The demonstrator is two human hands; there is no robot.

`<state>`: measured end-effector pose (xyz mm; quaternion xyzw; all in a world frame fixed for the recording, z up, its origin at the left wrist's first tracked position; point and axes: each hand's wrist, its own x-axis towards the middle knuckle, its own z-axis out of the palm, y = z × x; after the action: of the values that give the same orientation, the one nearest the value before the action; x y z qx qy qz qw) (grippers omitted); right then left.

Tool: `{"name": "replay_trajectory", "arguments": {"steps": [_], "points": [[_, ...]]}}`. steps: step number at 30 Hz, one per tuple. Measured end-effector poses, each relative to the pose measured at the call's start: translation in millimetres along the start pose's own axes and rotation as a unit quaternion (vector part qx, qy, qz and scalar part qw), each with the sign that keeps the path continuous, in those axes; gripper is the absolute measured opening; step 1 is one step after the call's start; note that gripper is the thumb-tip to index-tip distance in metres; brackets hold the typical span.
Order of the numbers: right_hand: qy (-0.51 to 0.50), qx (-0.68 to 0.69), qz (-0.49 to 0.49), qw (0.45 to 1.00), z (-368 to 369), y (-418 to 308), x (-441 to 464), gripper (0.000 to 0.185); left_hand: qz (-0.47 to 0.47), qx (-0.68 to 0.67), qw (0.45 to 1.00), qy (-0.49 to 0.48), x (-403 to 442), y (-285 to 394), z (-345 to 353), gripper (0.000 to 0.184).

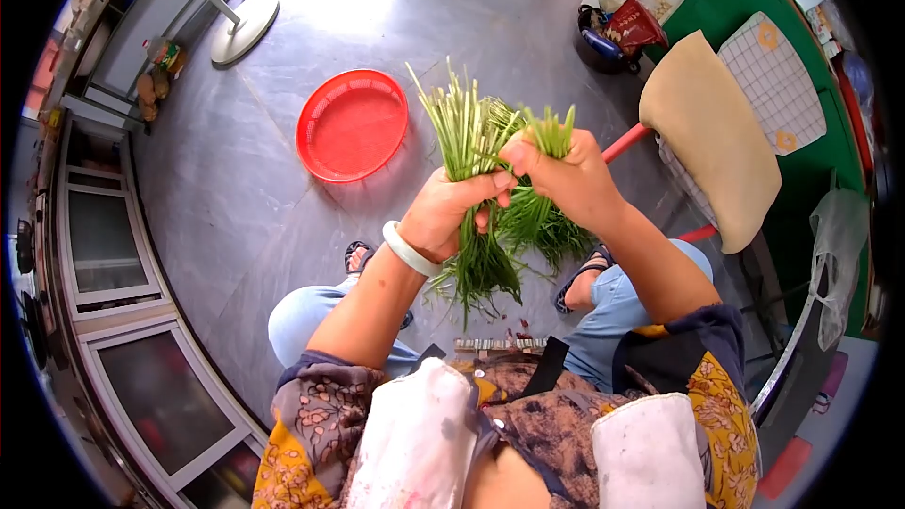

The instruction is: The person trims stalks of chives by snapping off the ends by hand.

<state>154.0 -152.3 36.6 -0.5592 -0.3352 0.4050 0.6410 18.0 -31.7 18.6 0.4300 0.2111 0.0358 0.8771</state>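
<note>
In the middle of the frame, we see the left hand (445, 210) closed around a larger bunch of green stalks (459, 137), its fingers wrapped tight with no gap showing, the pale cut ends fanning upward and the dark leaves hanging below the fist. Just to the right of it, the right hand (577, 179) is curled firmly round a smaller bunch (553, 132), whose short stalk ends poke up above the knuckles. The two thumbs come close together, and we cannot tell whether they touch. Below and behind the right hand, we make out a pile of leafy greens (566, 238) on the grey floor (236, 160), though we cannot tell where the held leaves end and the pile begins. A pale bangle (411, 250) circles the left wrist. Left of centre, well apart from the hands, we have a red basket (349, 127) on the floor. At the upper right stand a dark pot (600, 55) with a red packet (635, 24) and, lower down, a beige cushion (712, 132); at the upper left, a round white base (247, 28).
</note>
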Motion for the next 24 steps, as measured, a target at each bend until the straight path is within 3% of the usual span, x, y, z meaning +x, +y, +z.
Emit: {"name": "replay_trajectory", "arguments": {"steps": [2,6,16,24], "points": [[0.075,-0.018,0.044,0.996,-5,-7,2,0.015,-0.033,-0.004,0.999,-0.022,0,1,-4,0.016],[0.144,0.104,0.014,0.984,-17,-10,13,0.019,-0.044,-0.001,0.998,-0.035,-3,1,-4,0.016],[0.213,0.231,-0.060,0.947,-62,-22,28,0.021,-0.099,-0.043,0.992,-0.070,-6,-6,-14,0.016],[0.218,0.211,-0.091,0.948,-76,-29,25,0.024,-0.093,-0.022,0.995,-0.041,-6,-7,-15,0.016]]}}
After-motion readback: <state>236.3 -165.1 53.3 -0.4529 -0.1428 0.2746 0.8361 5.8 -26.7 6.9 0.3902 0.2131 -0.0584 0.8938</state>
